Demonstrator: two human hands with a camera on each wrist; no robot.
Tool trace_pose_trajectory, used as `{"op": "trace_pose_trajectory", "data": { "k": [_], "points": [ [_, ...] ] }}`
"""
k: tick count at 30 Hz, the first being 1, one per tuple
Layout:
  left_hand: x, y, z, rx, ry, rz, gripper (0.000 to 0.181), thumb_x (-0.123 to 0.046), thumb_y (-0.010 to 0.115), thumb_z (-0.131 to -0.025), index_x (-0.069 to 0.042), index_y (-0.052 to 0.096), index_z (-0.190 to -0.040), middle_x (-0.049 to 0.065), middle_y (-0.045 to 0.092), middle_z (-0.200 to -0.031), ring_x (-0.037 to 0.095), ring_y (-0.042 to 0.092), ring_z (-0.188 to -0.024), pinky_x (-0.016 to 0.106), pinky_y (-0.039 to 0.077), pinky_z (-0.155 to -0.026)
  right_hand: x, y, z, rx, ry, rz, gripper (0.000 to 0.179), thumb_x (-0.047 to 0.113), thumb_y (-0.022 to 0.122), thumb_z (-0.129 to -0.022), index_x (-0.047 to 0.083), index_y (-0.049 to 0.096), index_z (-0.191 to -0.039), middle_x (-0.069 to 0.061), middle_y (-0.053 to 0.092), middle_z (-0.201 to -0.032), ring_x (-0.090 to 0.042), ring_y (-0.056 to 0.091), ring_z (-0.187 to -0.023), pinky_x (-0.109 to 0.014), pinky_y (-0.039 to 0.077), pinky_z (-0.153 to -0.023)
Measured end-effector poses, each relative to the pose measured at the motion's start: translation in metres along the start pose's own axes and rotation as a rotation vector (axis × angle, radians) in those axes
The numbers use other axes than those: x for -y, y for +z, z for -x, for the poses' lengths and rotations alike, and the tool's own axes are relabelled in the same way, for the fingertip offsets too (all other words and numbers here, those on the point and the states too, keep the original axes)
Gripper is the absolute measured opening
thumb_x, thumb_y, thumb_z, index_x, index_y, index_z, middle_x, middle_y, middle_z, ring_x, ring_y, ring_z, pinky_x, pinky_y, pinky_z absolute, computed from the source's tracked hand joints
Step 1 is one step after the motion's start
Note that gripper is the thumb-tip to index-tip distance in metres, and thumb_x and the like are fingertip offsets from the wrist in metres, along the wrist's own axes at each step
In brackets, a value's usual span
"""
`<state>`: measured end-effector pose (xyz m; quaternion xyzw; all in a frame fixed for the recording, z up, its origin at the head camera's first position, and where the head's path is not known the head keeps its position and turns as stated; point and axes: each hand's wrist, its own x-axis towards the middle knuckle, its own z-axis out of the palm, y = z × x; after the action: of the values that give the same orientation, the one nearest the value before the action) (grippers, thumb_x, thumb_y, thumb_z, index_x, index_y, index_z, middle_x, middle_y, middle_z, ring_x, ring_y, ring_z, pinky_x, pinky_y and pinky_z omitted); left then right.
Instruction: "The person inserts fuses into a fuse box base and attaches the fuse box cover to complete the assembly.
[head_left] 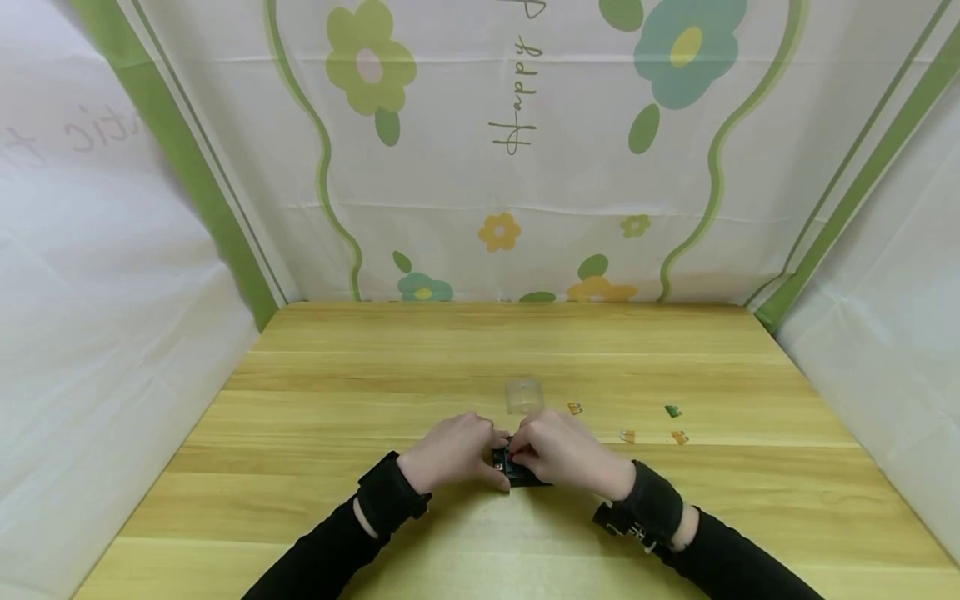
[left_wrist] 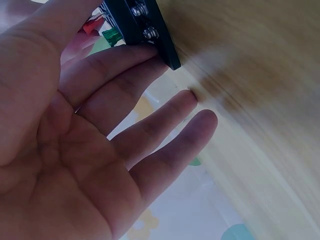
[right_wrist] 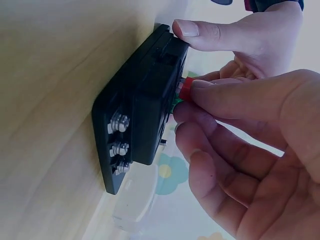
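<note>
A pale cloth [head_left: 427, 179] printed with flowers [head_left: 369, 67], green wavy lines [head_left: 326, 158] and sideways lettering [head_left: 516, 138] hangs beyond a wood-grain desk [head_left: 375, 358], white fabric [head_left: 112, 350] flanking both sides.

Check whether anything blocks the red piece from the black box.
Nothing visible stands between them: the right hand pinches the red piece at the face of the black box; a green piece sits beside it, not between.

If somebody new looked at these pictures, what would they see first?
Probably the big flowers on the cloth behind the table. Then, in the head view's lower middle, the left hand holding a black box and the right hand pinching a red piece. Farther right, a tiny green piece lies on the table.
</note>
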<state>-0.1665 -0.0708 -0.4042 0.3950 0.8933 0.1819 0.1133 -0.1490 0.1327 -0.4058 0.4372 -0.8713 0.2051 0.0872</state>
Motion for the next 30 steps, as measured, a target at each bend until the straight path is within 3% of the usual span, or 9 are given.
{"op": "trace_pose_trajectory", "data": {
  "k": [30],
  "points": [
    [-0.0010,-0.0008,-0.0002,0.002,0.003,-0.011,0.048,-0.040,0.084,-0.076,-0.014,0.075,-0.116,-0.003,0.067,-0.118,0.005,0.017,-0.050,0.022,0.021,-0.051,0.0020,0.0013,0.0001,0.017,0.021,0.020,0.011,0.005,0.077,-0.082,0.014,0.075,-0.077,0.008,0.061,-0.072,0.002,0.051,-0.062,-0.016,0.041,-0.056]
  ]
}}
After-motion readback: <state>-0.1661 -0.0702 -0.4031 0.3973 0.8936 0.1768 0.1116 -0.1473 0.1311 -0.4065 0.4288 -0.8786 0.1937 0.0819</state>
